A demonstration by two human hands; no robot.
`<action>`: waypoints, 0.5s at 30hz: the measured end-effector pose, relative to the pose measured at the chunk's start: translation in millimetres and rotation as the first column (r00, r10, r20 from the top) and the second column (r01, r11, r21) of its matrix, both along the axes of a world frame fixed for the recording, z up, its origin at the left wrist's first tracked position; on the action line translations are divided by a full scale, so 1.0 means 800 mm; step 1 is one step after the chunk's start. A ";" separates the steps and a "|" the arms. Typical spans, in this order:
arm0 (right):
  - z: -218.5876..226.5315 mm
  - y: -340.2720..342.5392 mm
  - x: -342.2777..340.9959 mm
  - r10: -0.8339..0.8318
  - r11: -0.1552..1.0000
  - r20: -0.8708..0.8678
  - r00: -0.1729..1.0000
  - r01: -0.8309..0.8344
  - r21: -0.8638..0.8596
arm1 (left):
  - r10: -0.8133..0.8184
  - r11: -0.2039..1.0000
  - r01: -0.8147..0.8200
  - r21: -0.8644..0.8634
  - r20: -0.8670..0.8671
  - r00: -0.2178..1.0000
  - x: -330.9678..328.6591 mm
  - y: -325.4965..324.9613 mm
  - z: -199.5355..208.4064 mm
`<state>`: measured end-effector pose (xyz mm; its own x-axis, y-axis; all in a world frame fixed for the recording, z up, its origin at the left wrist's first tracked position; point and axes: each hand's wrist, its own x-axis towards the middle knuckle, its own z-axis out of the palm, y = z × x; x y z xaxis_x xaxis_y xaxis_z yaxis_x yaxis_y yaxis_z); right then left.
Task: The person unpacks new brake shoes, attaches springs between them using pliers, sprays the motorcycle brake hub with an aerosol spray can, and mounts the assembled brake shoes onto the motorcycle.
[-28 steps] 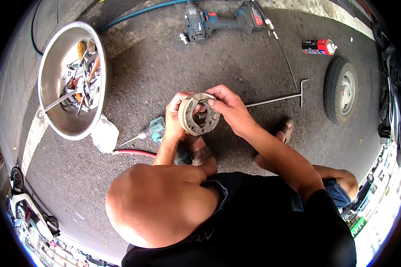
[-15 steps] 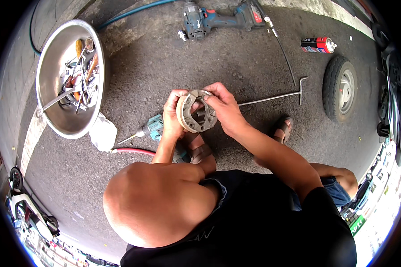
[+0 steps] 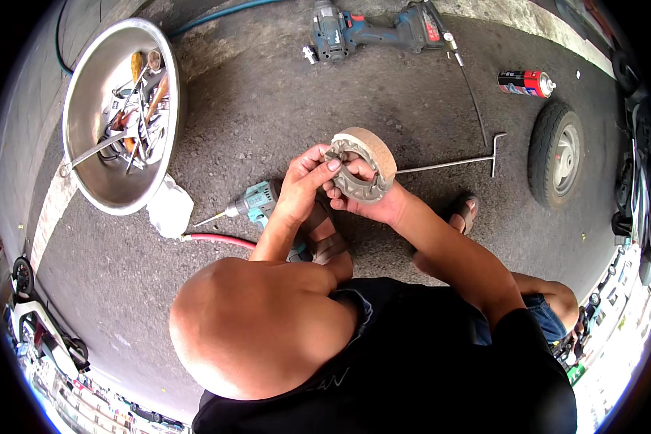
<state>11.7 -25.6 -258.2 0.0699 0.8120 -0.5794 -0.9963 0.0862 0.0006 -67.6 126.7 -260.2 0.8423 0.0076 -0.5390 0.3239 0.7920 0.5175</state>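
Far left: steel basin [image 3: 85,126] of hand tools on the ground; teal drill [image 3: 257,202] lies right of it, beside the left forearm; left hand [image 3: 304,184] pinches the ring's left side, thumb on the near face; brake shoe ring [image 3: 356,188] is up off the ground between both hands, tilted, tan outer band at upper right; looks stiff, probably fairly light, maybe slippery if dusty; the band could chip, so best held by the bare metal sides; right hand [image 3: 385,207] cups it from below, fingers curled around the lower part; then T-handle bar [image 3: 448,164], spray can [image 3: 526,83], wheel [image 3: 557,155], all apart on the ground
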 end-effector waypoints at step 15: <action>0.031 -0.043 0.058 0.237 0.848 0.502 0.832 0.075 -0.524 | -0.099 0.942 0.088 0.324 0.016 0.995 0.009 -0.002 0.007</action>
